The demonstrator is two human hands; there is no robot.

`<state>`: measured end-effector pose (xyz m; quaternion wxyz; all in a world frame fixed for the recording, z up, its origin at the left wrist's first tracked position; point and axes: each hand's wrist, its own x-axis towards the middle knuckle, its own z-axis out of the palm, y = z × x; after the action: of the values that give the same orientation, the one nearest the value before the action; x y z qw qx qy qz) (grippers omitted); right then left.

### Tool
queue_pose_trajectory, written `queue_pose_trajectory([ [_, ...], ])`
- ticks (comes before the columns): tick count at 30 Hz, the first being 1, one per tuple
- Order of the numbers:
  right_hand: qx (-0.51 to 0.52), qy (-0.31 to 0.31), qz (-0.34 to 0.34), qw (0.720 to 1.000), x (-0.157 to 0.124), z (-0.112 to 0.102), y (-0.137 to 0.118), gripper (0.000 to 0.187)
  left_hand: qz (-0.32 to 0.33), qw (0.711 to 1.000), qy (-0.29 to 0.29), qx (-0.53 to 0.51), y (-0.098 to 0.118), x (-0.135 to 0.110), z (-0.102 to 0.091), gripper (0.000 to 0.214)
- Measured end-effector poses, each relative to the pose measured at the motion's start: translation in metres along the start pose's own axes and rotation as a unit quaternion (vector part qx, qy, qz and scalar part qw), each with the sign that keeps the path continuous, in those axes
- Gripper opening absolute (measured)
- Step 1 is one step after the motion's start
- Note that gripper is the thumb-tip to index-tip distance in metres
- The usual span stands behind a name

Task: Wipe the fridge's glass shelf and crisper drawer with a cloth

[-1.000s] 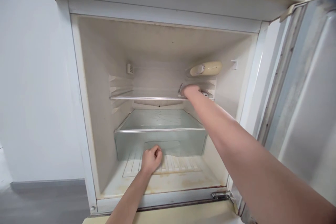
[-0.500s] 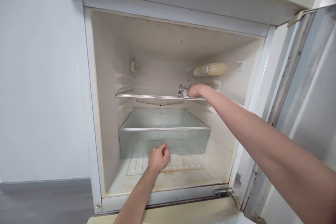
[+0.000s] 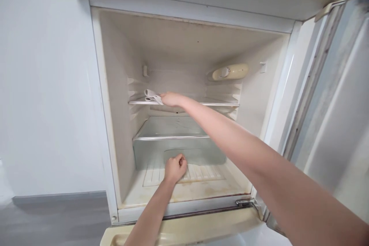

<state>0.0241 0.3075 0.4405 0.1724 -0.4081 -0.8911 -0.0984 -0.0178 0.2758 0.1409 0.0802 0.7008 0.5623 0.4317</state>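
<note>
**Cloth on the fridge shelf**

The right hand [image 3: 172, 99] reaches deep into the open fridge [image 3: 184, 0] and presses a pale cloth [image 3: 152, 95] onto the glass shelf [image 3: 219, 103], near the shelf's left end; the fingers lie over the cloth, closed on its edge, the cloth sticking out to the left of them. The left hand [image 3: 175, 168] sits lower, curled into a loose fist on the ribbed fridge floor [image 3: 201, 188], just in front of the clear drawer [image 3: 150, 150]. A cream dial housing [image 3: 230, 72] is fixed to the right wall above the shelf
</note>
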Motion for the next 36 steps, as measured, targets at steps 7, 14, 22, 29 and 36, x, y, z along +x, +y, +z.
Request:
queue_pose_trajectory([
  [7, 0.019, 0.013, -0.068, 0.997, -0.002, 0.009, -0.053, 0.047, 0.008, 1.0, -0.002, 0.004, -0.003, 0.002, 0.001, 0.019],
  [14, -0.045, 0.085, -0.079, 0.992, -0.008, 0.024, -0.052, 0.035, 0.008, 1.0, -0.008, 0.004, -0.007, 0.002, -0.001, 0.021],
  [22, 0.012, 0.072, -0.045, 0.996, -0.023, 0.019, -0.019, 0.035, 0.0, 1.0, -0.014, 0.003, -0.006, 0.002, -0.004, 0.021],
  [29, 0.013, 0.112, -0.004, 0.994, -0.049, 0.021, 0.021, 0.034, -0.009, 1.0, -0.015, -0.001, -0.007, 0.002, -0.004, 0.019],
  [36, 0.025, 0.129, 0.047, 0.99, -0.08, 0.014, 0.057, 0.036, -0.006, 1.0, -0.017, 0.003, -0.006, 0.0, -0.005, 0.019],
])
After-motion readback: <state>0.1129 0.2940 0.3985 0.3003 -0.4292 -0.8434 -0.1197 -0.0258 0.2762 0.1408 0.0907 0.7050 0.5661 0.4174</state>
